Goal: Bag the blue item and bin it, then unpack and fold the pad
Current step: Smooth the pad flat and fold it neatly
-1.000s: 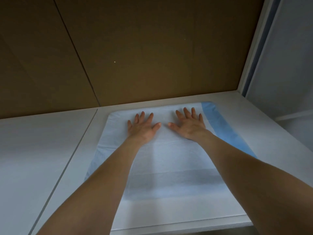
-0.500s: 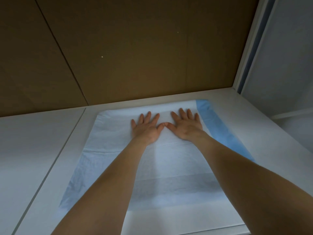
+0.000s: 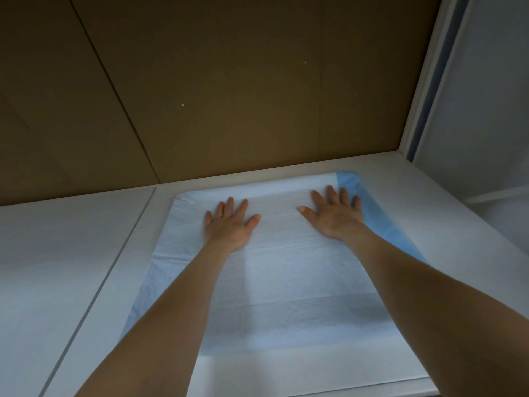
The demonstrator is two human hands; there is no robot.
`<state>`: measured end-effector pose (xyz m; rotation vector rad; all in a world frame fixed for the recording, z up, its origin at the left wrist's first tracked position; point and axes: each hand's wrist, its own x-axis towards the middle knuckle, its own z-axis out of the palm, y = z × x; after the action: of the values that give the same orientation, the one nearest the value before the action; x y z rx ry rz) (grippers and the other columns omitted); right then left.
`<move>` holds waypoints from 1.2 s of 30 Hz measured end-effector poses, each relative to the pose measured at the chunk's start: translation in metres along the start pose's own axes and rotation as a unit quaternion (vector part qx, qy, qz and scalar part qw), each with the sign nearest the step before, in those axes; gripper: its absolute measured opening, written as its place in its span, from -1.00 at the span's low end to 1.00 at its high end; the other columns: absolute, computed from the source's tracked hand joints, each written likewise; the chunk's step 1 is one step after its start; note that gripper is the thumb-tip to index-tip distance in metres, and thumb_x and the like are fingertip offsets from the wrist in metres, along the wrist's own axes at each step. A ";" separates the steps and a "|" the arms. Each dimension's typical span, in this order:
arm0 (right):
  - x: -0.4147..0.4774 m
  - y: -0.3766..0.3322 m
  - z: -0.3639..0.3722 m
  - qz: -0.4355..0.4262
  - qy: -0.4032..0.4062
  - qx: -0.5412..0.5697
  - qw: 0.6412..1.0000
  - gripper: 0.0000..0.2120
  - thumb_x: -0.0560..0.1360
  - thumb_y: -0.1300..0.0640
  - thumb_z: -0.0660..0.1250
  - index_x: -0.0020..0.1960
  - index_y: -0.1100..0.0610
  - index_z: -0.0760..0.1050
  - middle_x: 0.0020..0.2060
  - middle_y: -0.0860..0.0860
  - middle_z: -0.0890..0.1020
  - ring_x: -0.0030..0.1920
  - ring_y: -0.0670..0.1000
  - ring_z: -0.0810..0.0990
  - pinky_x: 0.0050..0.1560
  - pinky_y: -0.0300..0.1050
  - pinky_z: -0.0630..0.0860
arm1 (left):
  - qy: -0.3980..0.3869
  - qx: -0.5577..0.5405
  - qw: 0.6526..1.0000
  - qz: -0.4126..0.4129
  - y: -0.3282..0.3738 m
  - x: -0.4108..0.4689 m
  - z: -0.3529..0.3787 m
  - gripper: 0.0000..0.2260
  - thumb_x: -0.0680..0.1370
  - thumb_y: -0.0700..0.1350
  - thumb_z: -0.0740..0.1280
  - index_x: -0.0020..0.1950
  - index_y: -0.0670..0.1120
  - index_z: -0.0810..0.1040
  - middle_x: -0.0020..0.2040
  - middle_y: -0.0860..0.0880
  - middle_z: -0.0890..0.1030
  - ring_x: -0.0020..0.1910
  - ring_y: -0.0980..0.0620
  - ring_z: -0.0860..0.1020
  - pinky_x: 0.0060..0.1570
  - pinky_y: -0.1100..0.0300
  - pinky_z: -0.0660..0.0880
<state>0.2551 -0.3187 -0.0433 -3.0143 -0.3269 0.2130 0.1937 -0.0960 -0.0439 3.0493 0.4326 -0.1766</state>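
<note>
Nearest the camera, two bare forearms enter from the lower edge of the view, one at the left and one at the right. Both are extended forward. They pass over one pad [image 3: 286, 296], which lies opened out and flat on one white counter [image 3: 51, 282]. The pad's near edge sits just inside the counter's near edge. The upper face of the pad is white, with a pale blue margin along its left side and one brighter blue strip [image 3: 383, 230] along its right side. One seam line [image 3: 114, 262] crosses the counter just left of the pad.

Farther out, the left hand [image 3: 229, 227] rests palm down on the far half of the pad, left of centre. Its fingers [image 3: 242, 207] are straight, slightly spread and flat on the sheet, gripping nothing. The right hand [image 3: 335, 217] rests palm down at about the same depth, apart from the left hand. Its fingers are likewise straight and fanned, holding nothing, and its little finger lies at the inner edge of the blue strip. The two thumbs point toward each other with bare pad between them.

Beyond the fingertips, the pad's far edge lies near one brown panelled wall [image 3: 229, 96]. One white upright frame [image 3: 423, 96] stands at the far right corner.
</note>
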 end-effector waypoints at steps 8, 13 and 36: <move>-0.003 -0.015 -0.003 0.035 0.006 0.000 0.999 -0.27 0.49 -0.43 -0.22 0.56 -0.10 -0.10 0.56 0.08 -0.11 0.54 0.25 -0.18 0.46 0.34 -0.14 | 0.013 -0.002 0.999 -0.034 -0.033 -0.002 -0.005 -0.41 0.58 0.30 -0.14 0.57 0.11 -0.09 0.58 -0.05 -0.14 0.56 -0.05 -0.13 0.51 -0.08 -0.14; -0.006 -0.014 0.003 0.036 0.010 0.000 0.999 -0.30 0.51 -0.40 -0.23 0.56 -0.11 -0.12 0.56 0.06 -0.12 0.54 0.23 -0.18 0.47 0.32 -0.17 | 0.006 -0.015 0.998 -0.055 -0.051 -0.002 0.000 -0.38 0.56 0.33 -0.15 0.57 0.10 -0.09 0.58 -0.13 -0.15 0.56 -0.10 -0.11 0.52 0.03 -0.13; -0.062 -0.062 0.014 -0.102 -0.018 -0.030 0.994 -0.33 0.52 -0.39 -0.23 0.55 -0.16 -0.20 0.56 0.00 -0.20 0.54 0.15 -0.25 0.49 0.23 -0.22 | -0.003 0.004 1.000 0.008 -0.001 -0.062 0.006 -0.44 0.57 0.32 -0.18 0.54 0.21 -0.15 0.58 0.03 -0.16 0.56 -0.05 -0.15 0.48 -0.19 -0.16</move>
<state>0.1800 -0.2711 -0.0416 -3.0104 -0.6505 0.2443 0.1335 -0.1128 -0.0419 3.0582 0.4066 -0.1884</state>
